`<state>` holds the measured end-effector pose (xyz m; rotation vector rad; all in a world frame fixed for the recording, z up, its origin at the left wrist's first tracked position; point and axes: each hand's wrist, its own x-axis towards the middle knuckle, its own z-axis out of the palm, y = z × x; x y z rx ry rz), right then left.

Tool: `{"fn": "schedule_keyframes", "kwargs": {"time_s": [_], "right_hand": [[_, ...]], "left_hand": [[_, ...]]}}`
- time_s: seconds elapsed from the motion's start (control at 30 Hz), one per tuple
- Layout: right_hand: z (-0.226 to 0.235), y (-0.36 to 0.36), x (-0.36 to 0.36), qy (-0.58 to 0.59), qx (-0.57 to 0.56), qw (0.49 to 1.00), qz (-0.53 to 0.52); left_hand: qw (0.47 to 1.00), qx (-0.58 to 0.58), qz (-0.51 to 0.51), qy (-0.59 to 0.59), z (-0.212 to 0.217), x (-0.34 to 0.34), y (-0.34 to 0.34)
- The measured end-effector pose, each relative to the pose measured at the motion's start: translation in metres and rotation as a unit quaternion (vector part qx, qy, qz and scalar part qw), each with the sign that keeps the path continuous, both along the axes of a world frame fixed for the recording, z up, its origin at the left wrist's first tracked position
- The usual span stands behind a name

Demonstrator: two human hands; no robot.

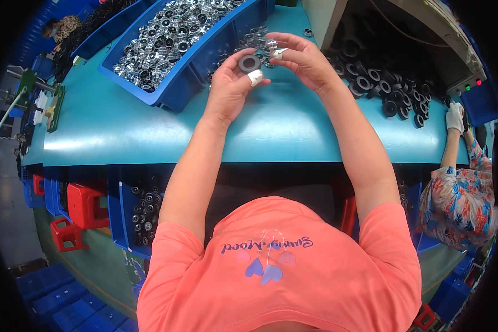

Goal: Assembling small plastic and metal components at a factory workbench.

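Note:
Between the thumb and fingers of my left hand (pixel 229 88) is a dark grey ring (pixel 249 64) with a round hole, its face turned up. White tape wraps my left thumb. To its right, my right hand (pixel 309 65) pinches a small shiny metal part (pixel 271 45) at the fingertips; one of its digits has white tape too. The two hands are close together but apart, above the turquoise table (pixel 282 130). Just behind them lies a loose pile of clear and silvery parts (pixel 253 39), partly hidden by my hands.
A blue bin (pixel 174 99) heaped with silvery parts (pixel 166 39) stands left of my hands. Many black rings (pixel 390 88) spill from a pale metal housing (pixel 454 72) at right. A gloved co-worker (pixel 456 205) works at the far right. Red stools (pixel 86 206) stand below the table.

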<state>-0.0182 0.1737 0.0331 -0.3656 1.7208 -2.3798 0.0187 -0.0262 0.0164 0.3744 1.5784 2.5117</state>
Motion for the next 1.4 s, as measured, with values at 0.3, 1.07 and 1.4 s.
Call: {"fn": "schedule_keyframes", "kwargs": {"time_s": [0.3,1.07,1.4], "right_hand": [[0.0,-0.008,0.004,0.081,0.202,0.975,-0.043],[0.009,-0.012,0.011,0.165,0.182,0.969,-0.032],[0.01,-0.034,0.022,0.331,0.325,0.874,-0.144]], "left_hand": [[0.993,0.1,-0.014,-0.065,-0.016,-0.011,-0.013],[0.982,0.118,-0.084,-0.119,-0.008,-0.009,-0.014],[0.996,0.04,-0.012,-0.079,-0.009,-0.004,-0.007]]}}
